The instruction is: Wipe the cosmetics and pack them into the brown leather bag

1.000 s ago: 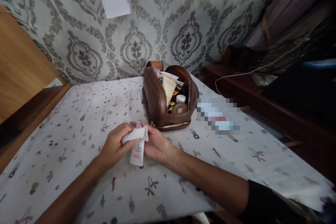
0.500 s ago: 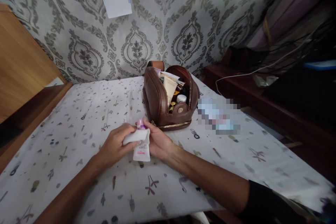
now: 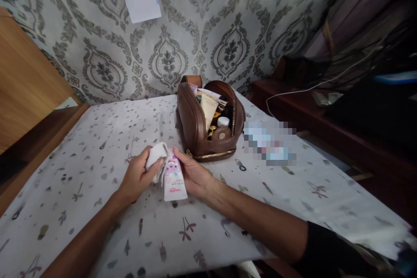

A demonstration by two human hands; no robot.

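A white cloth is bunched in my left hand, closed around it with the thumb on top. My right hand grips a white and pink squeeze tube by its side. The tube's printed front, with a cartoon figure and red lettering, faces up, its flat end toward me. The cloth lies against the tube's upper left edge; the tube's cap end is partly hidden. Just beyond my hands stands a brown leather toiletry bag, unzipped, with a cream tube and a white-lidded jar inside.
Both hands are over a white patterned cloth-covered table. A blurred-out item lies right of the bag. Behind is a patterned wall with a white card. A wooden panel stands left; a cable runs at right.
My left hand has drawn the white cloth off the tube's front, to the left and up. The tube's printed face now shows, while my right hand keeps its hold.
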